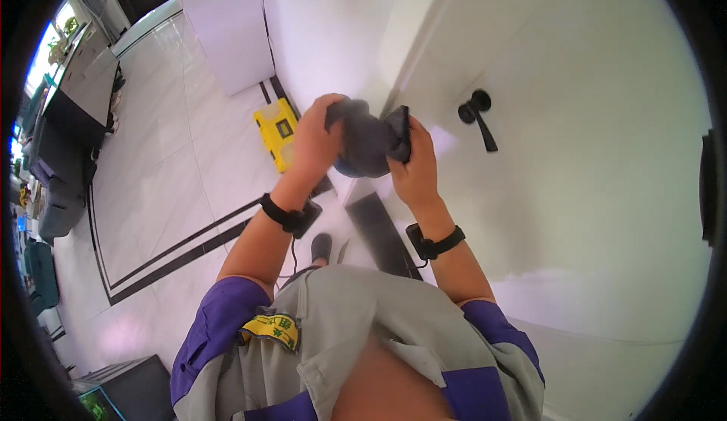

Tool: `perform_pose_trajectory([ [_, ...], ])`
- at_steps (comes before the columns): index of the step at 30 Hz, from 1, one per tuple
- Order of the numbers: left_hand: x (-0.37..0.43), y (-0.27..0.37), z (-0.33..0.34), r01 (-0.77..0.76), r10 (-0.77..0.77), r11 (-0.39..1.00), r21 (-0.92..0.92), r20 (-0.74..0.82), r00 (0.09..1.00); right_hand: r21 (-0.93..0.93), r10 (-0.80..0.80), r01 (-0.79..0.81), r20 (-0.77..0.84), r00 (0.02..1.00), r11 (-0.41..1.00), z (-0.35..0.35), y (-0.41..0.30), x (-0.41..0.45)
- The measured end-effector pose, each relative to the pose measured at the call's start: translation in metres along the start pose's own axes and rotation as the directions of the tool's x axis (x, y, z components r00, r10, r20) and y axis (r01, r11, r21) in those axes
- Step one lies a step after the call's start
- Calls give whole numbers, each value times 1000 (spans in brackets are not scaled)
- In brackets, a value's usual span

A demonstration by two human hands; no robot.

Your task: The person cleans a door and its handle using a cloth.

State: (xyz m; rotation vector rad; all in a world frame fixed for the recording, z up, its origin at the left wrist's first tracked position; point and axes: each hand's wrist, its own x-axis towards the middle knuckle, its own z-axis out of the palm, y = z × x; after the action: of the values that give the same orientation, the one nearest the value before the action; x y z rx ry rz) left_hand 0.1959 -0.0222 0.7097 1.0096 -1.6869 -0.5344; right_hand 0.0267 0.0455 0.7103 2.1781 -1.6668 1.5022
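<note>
Both of my hands hold a bulky dark grey object [366, 143] in front of the white wall's edge. Motion blur hides just what it is. My left hand [316, 137] grips its left side, the thumb laid over it. Around a flat black part at the object's right end, my right hand [418, 160] has its fingers closed. A bit of blue shows under the object's lower left. Each wrist wears a black strap with a small box [306, 219] and a thin cord.
To the right stands a pale door [545, 194] with a black lever handle [480, 120]. A yellow plastic case [276, 134] lies on the tiled floor [164, 194] by the wall. A dark sofa [59, 199] is far left, and a dark box-shaped unit [136, 387] is lower left.
</note>
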Motion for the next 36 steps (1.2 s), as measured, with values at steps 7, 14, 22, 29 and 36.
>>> perform_pose_trajectory([
  [7, -32, 37, -17, 249, -208, 966, -75, 349, 914, 157, 675, -768, 391, 625, 620, -49, 25, -96],
  [14, -64, 27, -16, 298, -270, 954, 28, 508, 818, 301, 718, -897, 540, 439, 323, -65, 31, -171],
  [22, -94, -8, 18, -181, -211, 936, 300, 894, 394, 674, 771, -689, 578, 267, -267, -75, 5, -183],
  [29, -120, 10, 43, -418, 124, 908, 0, 955, 271, 788, 773, -469, 565, 288, -400, -66, -24, -161],
  [36, -129, 11, 78, 239, 13, 962, -136, 890, 455, 878, 803, -185, 479, 354, -442, -55, -33, -152],
])
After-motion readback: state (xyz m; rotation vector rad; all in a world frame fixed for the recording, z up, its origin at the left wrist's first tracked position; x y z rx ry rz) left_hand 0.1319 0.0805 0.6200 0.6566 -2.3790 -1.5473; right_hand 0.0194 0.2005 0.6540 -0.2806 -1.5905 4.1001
